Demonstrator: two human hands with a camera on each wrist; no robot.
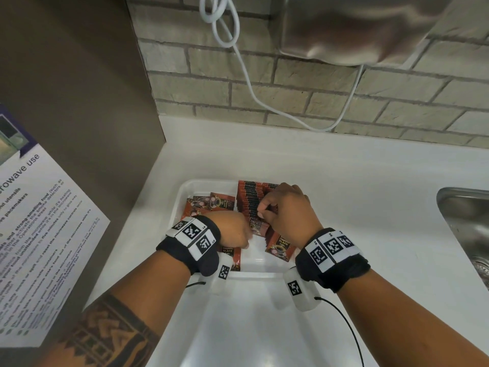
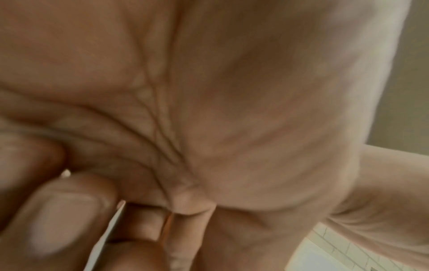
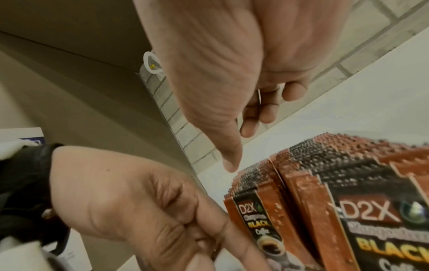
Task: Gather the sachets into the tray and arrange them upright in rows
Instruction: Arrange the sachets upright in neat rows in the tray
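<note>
- Near edge of the tray (image 1: 185,189), 6 o'clock: bare white floor between the two wrists; the tray rests on the white desk (image 1: 344,181).
- Left hand (image 1: 232,229), at 7 o'clock in the tray: fingers curled; the left wrist view shows a thin edge, probably a sachet, pinched between thumb and fingers (image 2: 62,216). Risk: a pinch on so thin an edge could let it slip or twist as it is brought across.
- Flat sachets (image 1: 222,202), 9 to 10 o'clock, partly under the left hand: lying face up, not yet stood up. Risk: overlapping packets may drag along when one is lifted.
- Leaning sachet (image 1: 280,247), 5 o'clock, under the right wrist: tilted towards the viewer. Risk: it may slide flat once the wrist moves away.
- Right hand (image 1: 288,210), centre to 1 o'clock: fingers curled over the top edges of the upright rows (image 1: 248,200), holding them. Risk: in my judgement the rows stand only by leaning together; releasing them, or pushing a new packet in, could topple them like dominoes towards the open floor.
- Far side, 3 o'clock: a sink (image 1: 465,223) well apart from the tray.
</note>
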